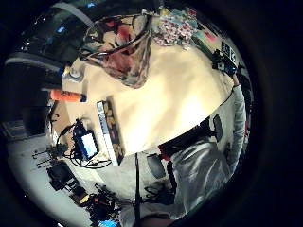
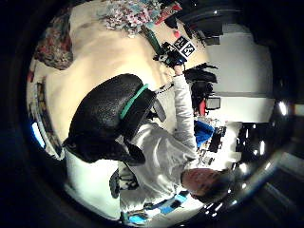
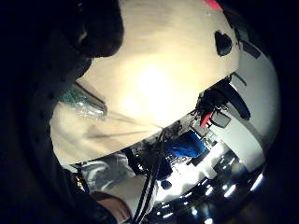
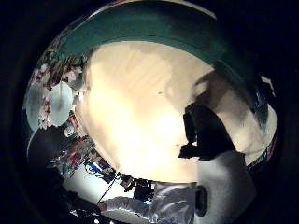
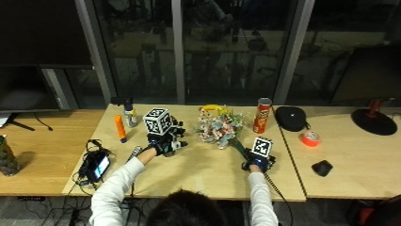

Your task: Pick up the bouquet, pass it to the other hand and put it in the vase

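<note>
at the middle of the counter [image 5: 206, 176] your bouquet [image 5: 219, 128] lies on its side, blooms toward the window and the wrapped stems running back to your right hand [image 5: 255, 162]. that hand sits at the stem end; the palm views show a stem wrapper close under it, but you cannot tell from these whether the fingers have closed round it. your left hand [image 5: 164, 145] hovers well apart to the left, fingers relaxed and holding nothing.

risks, as a judgement: if you lift by the stem tip alone, the heavy flower head will likely droop or swing and could knock the red chip can [image 5: 261, 116] standing just beside it. the pass may also go wrong if the left hand takes hold of the blooms rather than the stems, which would crush them. i cannot pick out a vase for certain; a patterned vessel [image 1: 120, 47] shows near the left hand in its palm view, so check the mouth before you commit.
</note>
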